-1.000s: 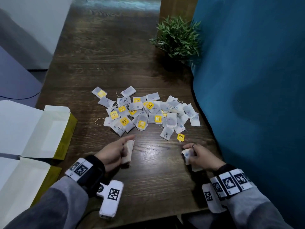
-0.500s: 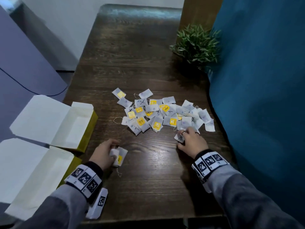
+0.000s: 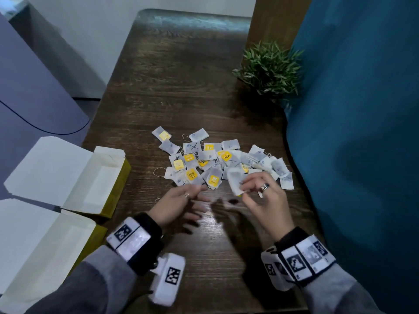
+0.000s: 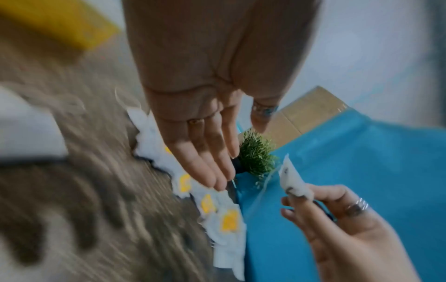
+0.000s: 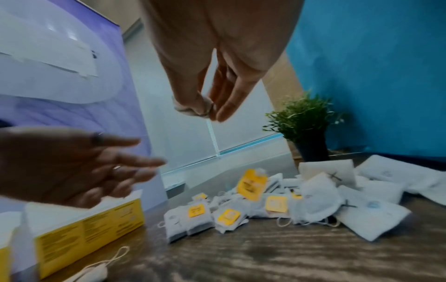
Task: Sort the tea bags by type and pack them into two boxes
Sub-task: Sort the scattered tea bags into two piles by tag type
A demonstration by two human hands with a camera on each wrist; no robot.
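Note:
A pile of tea bags (image 3: 210, 162) lies mid-table, some with yellow tags, some plain white with pen marks. My right hand (image 3: 246, 189) hovers at the pile's near edge and pinches one white tea bag (image 3: 234, 181) between thumb and fingers; the same tea bag (image 4: 292, 181) shows in the left wrist view. My left hand (image 3: 195, 202) floats just left of it, fingers spread and holding nothing. Two open yellow boxes, the far one (image 3: 120, 182) and the near one (image 3: 56, 245), stand at the left edge. A loose stringed tea bag (image 5: 94, 272) lies beside the far box (image 5: 84, 229).
A small potted plant (image 3: 269, 69) stands at the back right of the dark wooden table (image 3: 181, 87). Blue fabric (image 3: 351, 132) runs along the whole right side. Both box lids hang out over the table's left edge.
My left hand has let go of the tea bags it held and spread its fingers. My right hand has lifted a white tea bag off the pile's edge.

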